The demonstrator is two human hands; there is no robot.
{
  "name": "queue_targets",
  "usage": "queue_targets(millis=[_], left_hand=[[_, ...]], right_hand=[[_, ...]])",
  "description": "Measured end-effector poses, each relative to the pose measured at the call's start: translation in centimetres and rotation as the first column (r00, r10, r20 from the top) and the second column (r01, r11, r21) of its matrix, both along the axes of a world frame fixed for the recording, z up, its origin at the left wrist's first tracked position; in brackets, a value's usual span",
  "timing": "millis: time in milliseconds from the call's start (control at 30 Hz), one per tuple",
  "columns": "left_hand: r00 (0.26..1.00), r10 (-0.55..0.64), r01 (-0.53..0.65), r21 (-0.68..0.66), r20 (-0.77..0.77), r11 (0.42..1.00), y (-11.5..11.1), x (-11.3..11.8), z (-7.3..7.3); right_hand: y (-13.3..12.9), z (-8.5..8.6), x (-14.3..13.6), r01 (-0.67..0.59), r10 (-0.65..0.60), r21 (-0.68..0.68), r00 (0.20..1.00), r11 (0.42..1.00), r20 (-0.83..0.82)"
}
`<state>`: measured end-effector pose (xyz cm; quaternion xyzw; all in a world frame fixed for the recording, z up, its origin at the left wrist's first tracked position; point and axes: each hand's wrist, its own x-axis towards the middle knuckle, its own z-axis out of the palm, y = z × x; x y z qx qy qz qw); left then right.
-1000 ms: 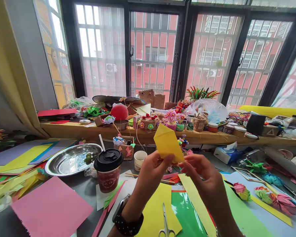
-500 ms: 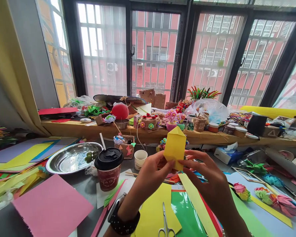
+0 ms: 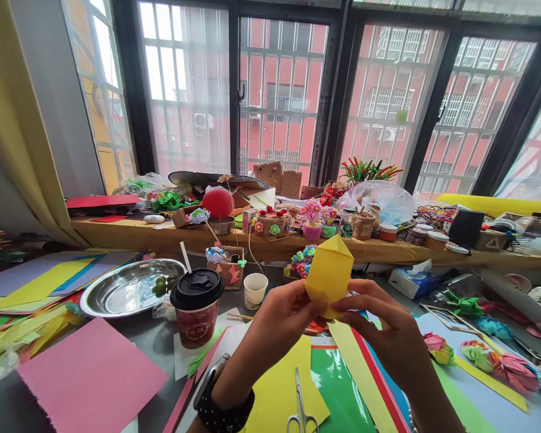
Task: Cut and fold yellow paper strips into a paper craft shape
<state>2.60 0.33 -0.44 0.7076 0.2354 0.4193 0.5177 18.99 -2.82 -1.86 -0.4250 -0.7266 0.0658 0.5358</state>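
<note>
A piece of folded yellow paper (image 3: 330, 270) is held up over the middle of the table, its top end creased to a point. My left hand (image 3: 293, 313) pinches its lower left side between thumb and fingers. Thumb and fingers of my right hand (image 3: 374, 310) close on its lower right edge. The fingertips behind the paper are hidden. Below the hands lie a pair of scissors (image 3: 300, 403) on a yellow sheet (image 3: 275, 385) and a shiny green sheet (image 3: 336, 385).
To the left stand a lidded drink cup (image 3: 197, 310), a small paper cup (image 3: 255, 291) and a steel plate (image 3: 112, 294) with green fruit. A pink sheet (image 3: 94, 379) lies in front. Paper flowers (image 3: 518, 370) are at right; crafts crowd the windowsill (image 3: 189, 239).
The folded yellow paper has shifted slightly right and turned a little, showing wider to me. Both hands keep their hold on it. The view has shifted slightly.
</note>
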Motion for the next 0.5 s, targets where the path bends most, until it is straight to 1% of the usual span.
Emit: queue_targets(millis=[100, 233, 400, 500], left_hand=[[1.000, -0.003, 0.003, 0.005, -0.025, 1.000, 0.02, -0.02, -0.12], [0.996, 0.068, -0.066, 0.036, -0.064, 0.997, 0.01, -0.13, 0.06], [0.998, 0.066, -0.065, -0.053, 0.008, 0.996, 0.05, -0.17, 0.31], [0.996, 0.077, -0.072, -0.108, 0.041, 0.992, 0.09, -0.15, 0.35]], right_hand=[[-0.02, 0.02, -0.16, -0.007, 0.006, -0.016, 1.000, 1.000, -0.029], [-0.11, 0.02, -0.27, 0.002, -0.003, -0.028, 0.999, 1.000, -0.048], [-0.27, 0.01, -0.33, 0.016, -0.017, -0.049, 0.999, 0.999, -0.037], [-0.28, 0.05, -0.27, 0.016, -0.017, -0.033, 1.000, 0.999, -0.019]])
